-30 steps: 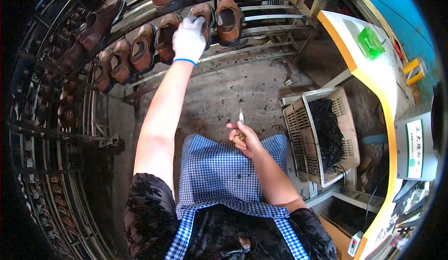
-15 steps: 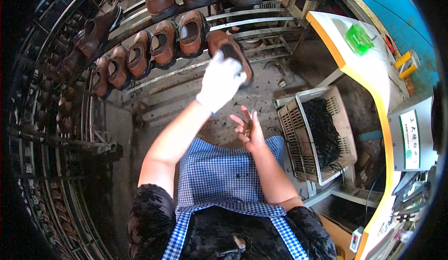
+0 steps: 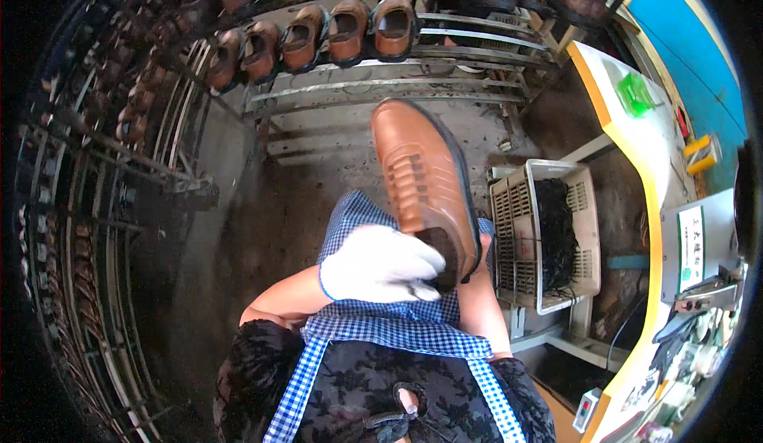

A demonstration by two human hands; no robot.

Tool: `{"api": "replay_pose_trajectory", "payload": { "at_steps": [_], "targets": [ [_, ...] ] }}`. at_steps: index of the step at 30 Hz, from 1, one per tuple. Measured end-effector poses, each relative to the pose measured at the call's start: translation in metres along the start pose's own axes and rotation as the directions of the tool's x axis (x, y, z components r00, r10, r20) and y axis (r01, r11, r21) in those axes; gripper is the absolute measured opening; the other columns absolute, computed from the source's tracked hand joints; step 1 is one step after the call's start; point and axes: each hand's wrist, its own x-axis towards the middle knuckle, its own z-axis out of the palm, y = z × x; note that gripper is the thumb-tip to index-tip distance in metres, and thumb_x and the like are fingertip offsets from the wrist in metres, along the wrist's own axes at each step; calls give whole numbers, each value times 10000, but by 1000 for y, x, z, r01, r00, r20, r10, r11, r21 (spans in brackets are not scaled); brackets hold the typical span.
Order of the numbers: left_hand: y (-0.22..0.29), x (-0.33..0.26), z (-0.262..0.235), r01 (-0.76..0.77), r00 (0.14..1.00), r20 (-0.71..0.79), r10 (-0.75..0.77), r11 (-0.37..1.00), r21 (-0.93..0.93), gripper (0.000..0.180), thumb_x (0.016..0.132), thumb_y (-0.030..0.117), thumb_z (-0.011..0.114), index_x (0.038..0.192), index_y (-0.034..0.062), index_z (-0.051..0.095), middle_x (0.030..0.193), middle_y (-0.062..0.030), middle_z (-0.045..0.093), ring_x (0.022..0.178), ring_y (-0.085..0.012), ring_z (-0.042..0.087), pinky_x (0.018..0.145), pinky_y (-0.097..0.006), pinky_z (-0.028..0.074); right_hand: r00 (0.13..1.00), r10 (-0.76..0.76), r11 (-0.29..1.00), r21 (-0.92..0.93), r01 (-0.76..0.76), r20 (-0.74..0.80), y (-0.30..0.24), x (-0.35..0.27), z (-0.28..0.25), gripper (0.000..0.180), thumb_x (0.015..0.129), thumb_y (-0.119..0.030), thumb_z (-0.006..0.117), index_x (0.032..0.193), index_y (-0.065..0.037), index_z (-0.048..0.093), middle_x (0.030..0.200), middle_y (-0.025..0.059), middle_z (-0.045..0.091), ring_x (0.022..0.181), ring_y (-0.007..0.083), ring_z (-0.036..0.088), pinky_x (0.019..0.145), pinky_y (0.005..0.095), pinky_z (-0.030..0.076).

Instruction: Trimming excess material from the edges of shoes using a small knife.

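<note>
Left hand point(image 3: 381, 264), in a white glove with a blue cuff, is closed around the heel end of a tan leather shoe point(image 3: 421, 177), fingers curled over the shoe's opening. Shoe is held up over the person's lap, above the blue-checked apron point(image 3: 373, 328), toe pointing away toward the rack, upper facing the camera, dark sole edge visible along its right side. Right hand is hidden behind the shoe and the glove; only the right forearm point(image 3: 481, 300) shows, running up under the shoe's heel, so cannot tell if that hand is open or gripping. Ahead, a metal rack point(image 3: 397, 85) with horizontal bars carries a row of brown shoes point(image 3: 346, 34), openings facing the camera, more shoes on the tier above and on the curved racks to the left. To the right of the lap, near the right forearm, a white plastic basket point(image 3: 509, 228) holds a heap of dark laces point(image 3: 556, 236). Further right, a white surface with a yellow edge point(image 3: 648, 205) carries a green packet point(image 3: 636, 93). Floor between the rack and the person is dirty grey concrete point(image 3: 334, 137).
</note>
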Motion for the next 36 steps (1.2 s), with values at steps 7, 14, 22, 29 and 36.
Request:
{"api": "replay_pose_trajectory", "payload": {
  "at_steps": [7,14,22,29,36],
  "targets": [
    [-23,-3,-12,110,387,-621,-681,703,-703,654,721,122,790,1280,-4,475,1249,-131,517,1154,-228,510,974,-320,418,950,93,952,-251,-173,-299,24,-6,60,806,896,-670,353,1373,-23,403,1316,148,520,1212,284,500,1015,444,393],
    [-7,-18,-9,207,589,-677,-442,892,-401,637,679,132,822,1219,-12,517,1191,-116,562,1103,-189,536,946,-315,449,804,4,857,-413,-310,-595,35,-81,19,632,911,-547,485,1304,-52,486,1171,130,616,934,226,628,755,328,517],
    [13,-24,-22,185,795,-566,-217,976,-115,551,639,112,831,1128,17,595,1092,-127,643,1024,-229,619,901,-332,493,921,-355,771,-608,191,-161,-11,-57,69,200,854,-127,646,1028,-28,651,857,51,649,610,67,512,496,187,377],
    [-14,-40,-21,5,518,-780,-351,913,-408,540,687,56,786,1169,-12,554,1130,-116,627,1016,-195,599,901,-324,482,926,-377,363,-921,145,-3,-10,-67,73,367,835,-150,662,1179,-32,612,952,46,652,825,100,585,745,244,467],
    [-57,-47,-39,-275,219,-684,-696,628,-728,500,789,87,700,1236,-28,507,1172,-113,595,1041,-195,576,940,-318,461,960,-282,398,-910,114,-3,4,-101,60,665,876,-401,620,1423,-102,387,996,40,590,769,94,545,677,214,430]
  ]
}}
